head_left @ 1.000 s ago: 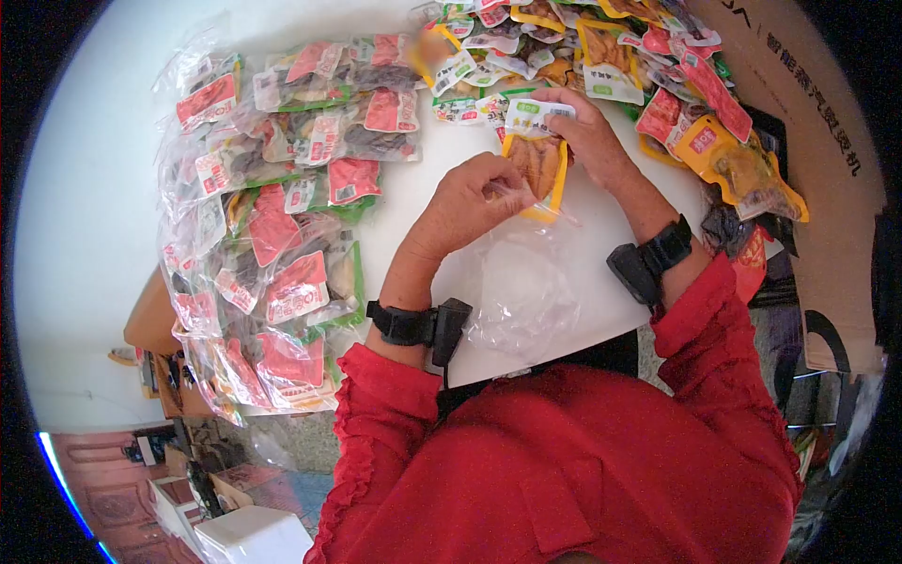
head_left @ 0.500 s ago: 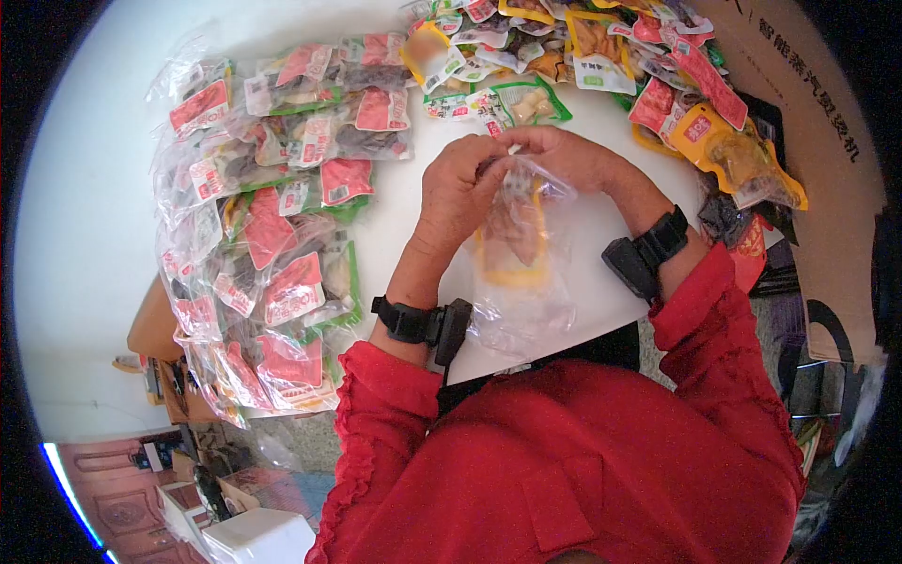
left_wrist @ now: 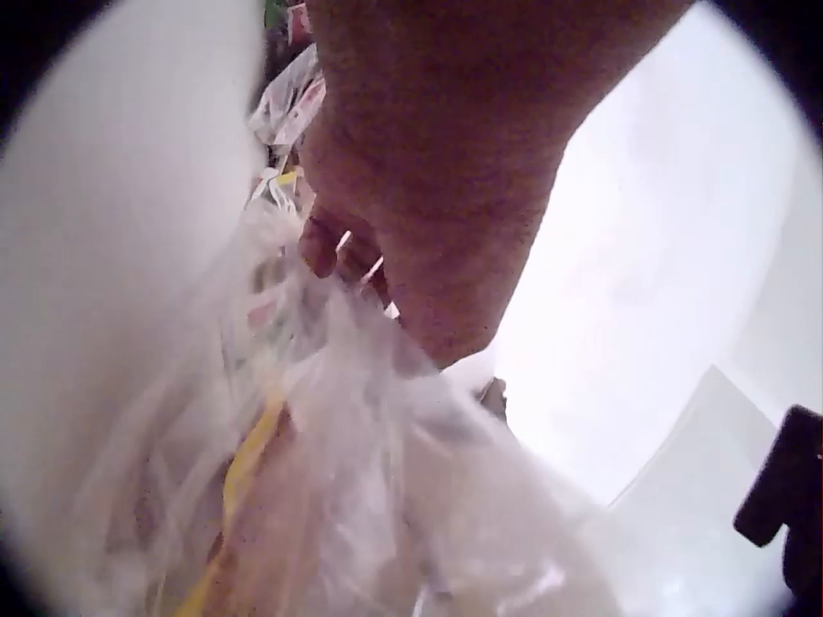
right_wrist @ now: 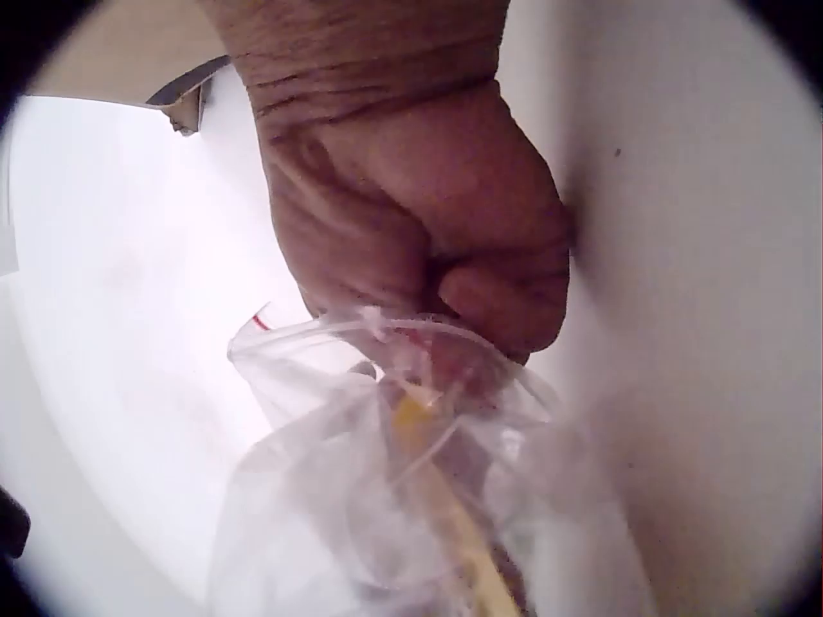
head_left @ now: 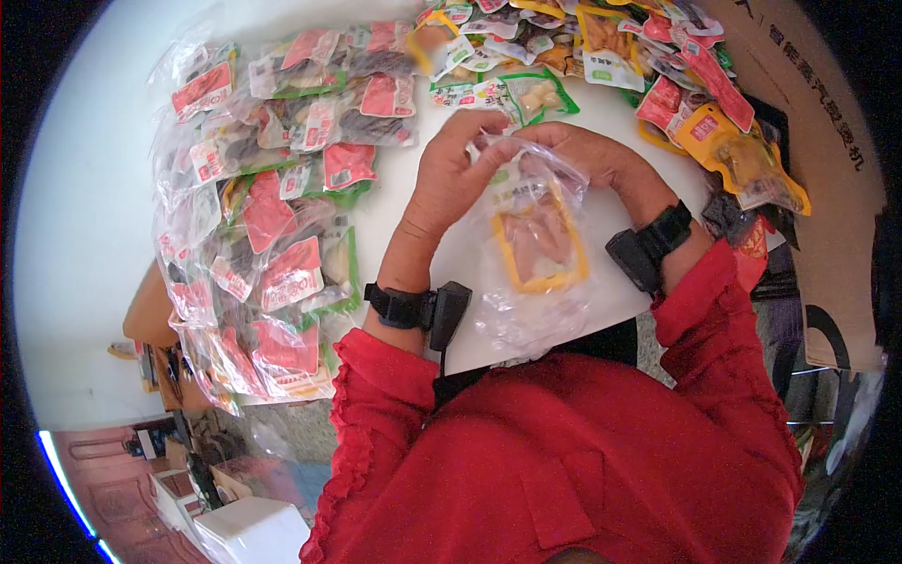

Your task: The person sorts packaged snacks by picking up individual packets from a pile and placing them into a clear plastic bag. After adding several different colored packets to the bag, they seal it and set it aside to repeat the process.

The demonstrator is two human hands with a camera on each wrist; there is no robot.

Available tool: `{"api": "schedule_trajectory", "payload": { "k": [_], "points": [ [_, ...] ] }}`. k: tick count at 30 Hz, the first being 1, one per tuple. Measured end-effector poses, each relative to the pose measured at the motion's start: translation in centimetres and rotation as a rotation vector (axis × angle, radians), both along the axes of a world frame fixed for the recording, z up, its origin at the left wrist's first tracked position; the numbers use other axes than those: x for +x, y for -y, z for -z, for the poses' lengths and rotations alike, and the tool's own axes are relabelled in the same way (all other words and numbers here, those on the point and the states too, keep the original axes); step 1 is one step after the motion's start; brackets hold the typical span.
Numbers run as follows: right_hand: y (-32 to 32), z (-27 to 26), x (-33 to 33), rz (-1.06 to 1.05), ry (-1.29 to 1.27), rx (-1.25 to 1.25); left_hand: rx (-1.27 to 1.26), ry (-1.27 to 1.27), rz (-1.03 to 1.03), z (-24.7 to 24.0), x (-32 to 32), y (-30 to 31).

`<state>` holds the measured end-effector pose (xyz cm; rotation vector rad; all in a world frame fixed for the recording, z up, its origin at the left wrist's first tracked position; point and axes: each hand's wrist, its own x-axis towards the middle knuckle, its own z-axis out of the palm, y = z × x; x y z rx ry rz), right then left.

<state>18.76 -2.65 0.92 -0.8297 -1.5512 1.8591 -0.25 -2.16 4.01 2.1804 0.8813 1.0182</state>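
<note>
A clear plastic zip bag [head_left: 500, 315] hangs low over the white table between the two hands, with a yellow-edged food packet [head_left: 540, 246] inside it. My left hand [head_left: 449, 177] pinches the bag's top edge between thumb and fingers. On the other side of the mouth, my right hand [head_left: 601, 155] grips the rim, its fingers partly hidden behind the film. In the right wrist view the bag's rim [right_wrist: 425, 321] runs across the curled fingers. The packet's yellow edge [left_wrist: 244, 469] shows through the film in the left wrist view.
Rows of bagged packets with red labels [head_left: 293, 273] cover the table's left side. Loose packets [head_left: 611, 47] are heaped at the back right, a green-edged packet [head_left: 543, 96] just beyond the hands. A cardboard box [head_left: 827, 273] stands at the right.
One second ago the packet was in my right hand above the bag. It has since gone down into the bag, and both hands have come to the bag's mouth.
</note>
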Motion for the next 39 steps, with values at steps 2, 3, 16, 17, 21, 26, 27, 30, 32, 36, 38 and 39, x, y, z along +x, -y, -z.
{"api": "schedule_trajectory", "payload": {
  "k": [2, 3, 16, 17, 21, 26, 27, 30, 32, 36, 38, 39],
  "points": [
    [0.2, -0.6, 0.1, 0.011, 0.043, 0.036, -0.173, 0.107, 0.083, 0.4, -1.1, -0.9],
    [0.2, -1.0, 0.1, 0.012, 0.054, 0.030, -0.169, 0.107, 0.079, 0.8, -1.6, -1.3],
    [-0.9, -0.6, 0.9, 0.299, -0.204, -0.008, -0.787, 0.790, 0.327, 2.2, -3.2, -2.5],
    [-0.7, -0.7, 0.8, 0.299, -0.204, -0.007, -0.787, 0.790, 0.328, 2.3, -3.2, -2.7],
    [0.1, -0.8, 1.0, 0.097, -0.111, 0.024, -0.815, 0.876, 0.462, 2.5, -3.1, -2.7],
    [1.1, -2.5, 1.0, -0.143, 0.180, 0.007, -0.835, 0.723, 0.383, 2.7, -3.1, -2.7],
    [1.0, -2.4, 1.1, -0.162, 0.179, -0.039, -0.868, 0.729, 0.445, 2.8, -3.4, -3.0],
    [0.2, -0.6, 1.0, -0.166, 0.168, -0.056, -0.920, 0.810, 0.544, 2.1, -4.4, -3.1],
    [0.7, -0.8, 0.2, -0.082, 0.065, -0.044, -0.938, 0.885, 0.580, 1.2, -4.4, -2.6],
    [-0.3, -0.4, 0.6, -0.019, 0.185, 0.081, -0.662, 0.510, 0.308, -0.7, -4.0, -1.2],
    [0.0, -1.4, 0.6, 0.004, 0.172, -0.023, -0.566, 0.311, 0.244, -0.7, -3.9, -1.3],
    [0.1, -1.3, 0.6, 0.004, 0.174, -0.023, -0.562, 0.239, 0.235, -0.2, -4.1, -1.6]
  ]
}}
